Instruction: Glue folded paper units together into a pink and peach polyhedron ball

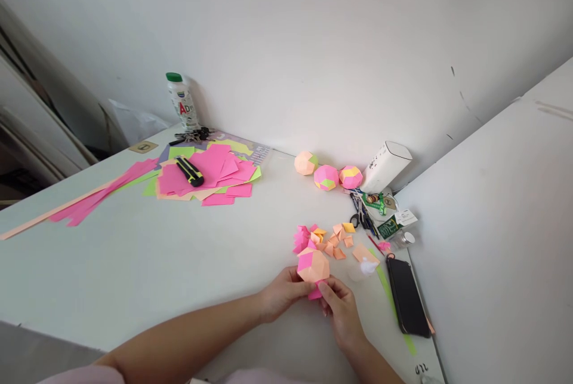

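Both my hands hold a partly built paper ball point(312, 266) of pink and orange folded units, low over the white table point(134, 264). My left hand point(282, 295) grips its left underside, fingers curled round it. My right hand point(341, 307) pinches a pink flap at the ball's bottom right. Just behind the ball lies a heap of small folded pink and orange paper units point(323, 237). Three finished paper balls point(327, 174) sit in a row by the wall.
A black phone point(407, 303) lies right of my hands on a green strip. Scissors point(363, 217), tags and a white box point(385, 166) crowd the right corner. Pink and green paper sheets point(210, 176) with a black-yellow cutter point(190, 171), keys and a bottle point(181, 100) lie at the back left.
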Available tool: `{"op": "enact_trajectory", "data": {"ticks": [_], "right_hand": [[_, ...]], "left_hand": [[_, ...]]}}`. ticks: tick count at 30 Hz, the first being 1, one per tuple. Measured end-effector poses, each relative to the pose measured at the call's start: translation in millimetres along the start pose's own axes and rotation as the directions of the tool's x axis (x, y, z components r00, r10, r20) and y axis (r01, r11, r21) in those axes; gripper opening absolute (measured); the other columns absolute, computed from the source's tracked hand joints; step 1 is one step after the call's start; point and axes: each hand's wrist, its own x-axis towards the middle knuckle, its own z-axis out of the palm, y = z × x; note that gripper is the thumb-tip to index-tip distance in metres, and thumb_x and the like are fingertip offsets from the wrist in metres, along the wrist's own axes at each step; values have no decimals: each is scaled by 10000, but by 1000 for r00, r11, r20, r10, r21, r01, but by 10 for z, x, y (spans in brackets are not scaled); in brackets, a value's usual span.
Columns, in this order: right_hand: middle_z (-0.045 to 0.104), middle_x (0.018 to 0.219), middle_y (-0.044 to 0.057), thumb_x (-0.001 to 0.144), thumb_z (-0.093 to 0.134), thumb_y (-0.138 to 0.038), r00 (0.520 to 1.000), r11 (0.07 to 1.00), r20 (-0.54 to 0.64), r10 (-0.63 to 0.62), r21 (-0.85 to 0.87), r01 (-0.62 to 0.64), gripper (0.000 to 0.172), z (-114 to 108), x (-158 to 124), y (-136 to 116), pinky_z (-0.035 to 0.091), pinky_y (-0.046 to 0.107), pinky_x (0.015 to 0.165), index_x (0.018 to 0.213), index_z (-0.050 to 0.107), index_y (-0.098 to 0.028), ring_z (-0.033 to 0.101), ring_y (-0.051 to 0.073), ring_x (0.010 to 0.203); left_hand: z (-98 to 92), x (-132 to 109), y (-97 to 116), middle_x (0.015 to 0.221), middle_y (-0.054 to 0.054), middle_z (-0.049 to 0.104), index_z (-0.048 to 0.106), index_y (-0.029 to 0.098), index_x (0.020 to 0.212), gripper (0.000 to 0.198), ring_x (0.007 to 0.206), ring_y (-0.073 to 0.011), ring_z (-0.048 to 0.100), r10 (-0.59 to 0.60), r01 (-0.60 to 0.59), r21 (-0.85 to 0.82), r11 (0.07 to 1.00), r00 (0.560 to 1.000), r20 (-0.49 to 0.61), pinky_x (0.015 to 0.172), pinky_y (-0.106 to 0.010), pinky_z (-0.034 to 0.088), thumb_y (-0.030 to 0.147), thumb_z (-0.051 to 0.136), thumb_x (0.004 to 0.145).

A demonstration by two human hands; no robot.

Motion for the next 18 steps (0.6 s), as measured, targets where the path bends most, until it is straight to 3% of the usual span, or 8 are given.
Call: {"op": "enact_trajectory", "data": {"ticks": [8, 11, 13, 15, 18], "right_hand": [[361, 435, -80, 766, 644, -475, 1000, 998, 8, 16, -63, -15, 330, -4, 1, 47, 216, 225, 410, 645, 610, -169, 281, 70, 406], [364, 451, -72, 781, 601, -520, 1000, 997, 22, 7, -81, -5, 385, -13, -18, 9, 236, 226, 408, 607, 567, -178, 303, 78, 407], [368, 479, -63, 805, 565, -527, 999, 989, 4, -42, -142, 42, 387, -32, -29, -39, 249, 230, 417, 638, 583, -178, 323, 88, 425], [385, 514, -50, 825, 550, -500, 989, 960, -30, -144, -245, 133, 360, -54, -31, -97, 268, 238, 445, 680, 614, -177, 341, 101, 464], [397, 559, -31, 844, 544, -432, 942, 872, -57, -332, -399, 283, 331, -87, -22, -162, 306, 255, 505, 635, 602, -182, 362, 121, 523]], "left_hand": [[31, -15, 42, 712, -89, 666, 684, 126, 835, 176, 756, -245, 630, -16, 17, -49, 999, 999, 29, 766, -396, 452, 273, 596, 794], [-54, -5, -10, 744, -89, 655, 672, 117, 839, 167, 772, -225, 608, -44, 40, -110, 993, 998, -42, 775, -371, 439, 257, 608, 774], [-137, 11, -47, 783, -86, 641, 663, 106, 841, 162, 765, -189, 577, -36, 13, -171, 985, 991, -132, 767, -328, 427, 236, 617, 756], [-213, 31, -69, 813, -93, 623, 656, 101, 829, 161, 761, -180, 556, -66, 30, -229, 973, 986, -153, 707, -295, 419, 234, 613, 750], [-282, 55, -74, 726, -59, 577, 650, 111, 801, 131, 679, -146, 514, -96, 40, -290, 956, 978, -183, 658, -273, 404, 219, 612, 738]]}}
